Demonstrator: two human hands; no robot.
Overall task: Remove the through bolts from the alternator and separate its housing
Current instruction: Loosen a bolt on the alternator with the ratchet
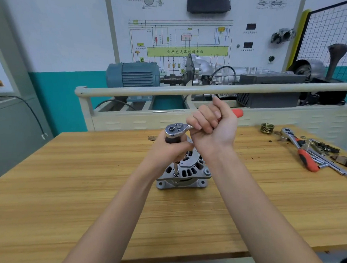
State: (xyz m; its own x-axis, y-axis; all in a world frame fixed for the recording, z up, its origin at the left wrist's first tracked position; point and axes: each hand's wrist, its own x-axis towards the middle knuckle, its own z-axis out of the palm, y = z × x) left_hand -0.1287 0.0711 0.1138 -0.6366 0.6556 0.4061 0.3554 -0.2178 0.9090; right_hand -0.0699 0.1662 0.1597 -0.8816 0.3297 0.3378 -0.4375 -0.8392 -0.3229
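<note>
Wooden workbench [72,194] carries the silver alternator [186,171], standing mid-table. From the left, the left hand [169,149] curls round the dark extension just under the ratchet [177,129] head, above the housing. The right hand [212,126] wraps the ratchet's red-tipped handle. Farther right lie a brass pulley [267,127] and a second ratchet [299,147] among loose tools.

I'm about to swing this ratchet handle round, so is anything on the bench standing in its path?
Nothing visible does. The ratchet sits above the alternator, gripped by the right hand; the left hand holds the extension. The spare tools and brass pulley lie well off to the right, lower down on the bench.
</note>
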